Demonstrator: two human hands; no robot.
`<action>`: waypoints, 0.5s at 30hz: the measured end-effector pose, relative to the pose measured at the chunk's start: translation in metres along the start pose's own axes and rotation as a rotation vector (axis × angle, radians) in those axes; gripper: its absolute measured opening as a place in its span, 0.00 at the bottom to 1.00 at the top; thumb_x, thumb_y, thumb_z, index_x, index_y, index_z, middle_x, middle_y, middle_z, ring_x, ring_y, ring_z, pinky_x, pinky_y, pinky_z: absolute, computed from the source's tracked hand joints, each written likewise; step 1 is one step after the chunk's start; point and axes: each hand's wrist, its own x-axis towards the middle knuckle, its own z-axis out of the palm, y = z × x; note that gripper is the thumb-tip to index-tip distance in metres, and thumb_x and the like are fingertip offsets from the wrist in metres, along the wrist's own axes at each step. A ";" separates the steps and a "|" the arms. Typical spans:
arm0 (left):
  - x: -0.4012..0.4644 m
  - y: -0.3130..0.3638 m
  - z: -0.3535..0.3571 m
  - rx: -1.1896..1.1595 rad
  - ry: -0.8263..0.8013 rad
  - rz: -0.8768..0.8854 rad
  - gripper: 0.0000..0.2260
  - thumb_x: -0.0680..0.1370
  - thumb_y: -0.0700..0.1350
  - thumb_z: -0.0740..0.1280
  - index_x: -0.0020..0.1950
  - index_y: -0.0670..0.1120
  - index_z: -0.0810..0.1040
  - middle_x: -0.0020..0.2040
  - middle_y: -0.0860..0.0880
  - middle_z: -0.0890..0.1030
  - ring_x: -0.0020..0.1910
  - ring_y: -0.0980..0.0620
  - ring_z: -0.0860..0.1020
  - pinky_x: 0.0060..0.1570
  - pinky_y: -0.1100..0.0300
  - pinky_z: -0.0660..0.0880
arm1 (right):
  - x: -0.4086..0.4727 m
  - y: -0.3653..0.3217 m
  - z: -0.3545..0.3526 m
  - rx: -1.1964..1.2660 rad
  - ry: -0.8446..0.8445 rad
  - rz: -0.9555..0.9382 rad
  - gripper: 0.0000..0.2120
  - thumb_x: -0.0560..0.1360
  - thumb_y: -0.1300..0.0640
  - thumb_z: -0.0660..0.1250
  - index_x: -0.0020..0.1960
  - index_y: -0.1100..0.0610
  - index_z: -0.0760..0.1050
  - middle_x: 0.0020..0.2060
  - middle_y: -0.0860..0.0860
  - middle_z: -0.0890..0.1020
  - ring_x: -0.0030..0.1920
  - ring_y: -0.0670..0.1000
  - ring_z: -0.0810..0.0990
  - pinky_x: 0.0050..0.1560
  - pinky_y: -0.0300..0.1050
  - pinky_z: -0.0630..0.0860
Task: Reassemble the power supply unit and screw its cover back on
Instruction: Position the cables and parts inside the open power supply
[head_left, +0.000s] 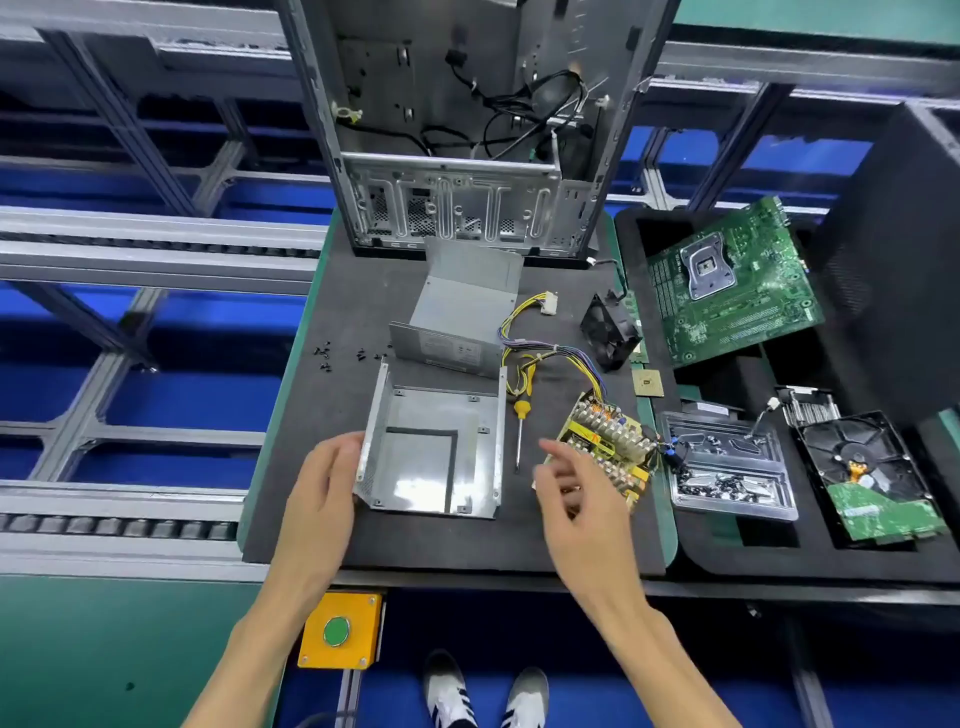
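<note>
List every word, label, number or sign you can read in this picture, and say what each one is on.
No text can be read here.
PSU cover: a pale label on its side, print too blurred.
Hard drive: its green board shows a pale marking, too small to read.
Motherboard: any printing is too small.
Yellow button box: a plain green button, no lettering visible.

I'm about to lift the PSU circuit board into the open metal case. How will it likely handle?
The circuit board itself looks stiff, but probably top-heavy from its heatsinks and coils. The wire bundle attached to it is floppy and will likely drag or snag. Exposed parts look fragile, so gripping the edges seems safest.
</note>
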 end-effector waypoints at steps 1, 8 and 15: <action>0.002 0.002 0.000 0.011 -0.014 0.006 0.15 0.85 0.59 0.57 0.66 0.58 0.76 0.59 0.57 0.80 0.56 0.64 0.76 0.54 0.63 0.72 | 0.003 -0.006 0.009 0.038 -0.059 0.043 0.12 0.82 0.48 0.66 0.65 0.41 0.74 0.48 0.39 0.79 0.47 0.45 0.79 0.43 0.31 0.75; 0.008 0.007 -0.004 0.086 -0.040 0.042 0.13 0.83 0.46 0.65 0.67 0.56 0.75 0.55 0.55 0.79 0.51 0.65 0.76 0.46 0.68 0.71 | 0.018 -0.019 0.038 -0.150 -0.215 0.081 0.25 0.84 0.53 0.62 0.80 0.50 0.64 0.54 0.41 0.72 0.54 0.35 0.75 0.48 0.27 0.74; 0.016 0.005 -0.010 0.138 -0.044 0.064 0.15 0.82 0.43 0.65 0.65 0.59 0.74 0.51 0.58 0.79 0.50 0.66 0.77 0.42 0.71 0.71 | 0.025 -0.021 0.044 -0.125 -0.190 0.063 0.23 0.83 0.58 0.64 0.76 0.49 0.67 0.55 0.42 0.73 0.54 0.35 0.75 0.46 0.27 0.72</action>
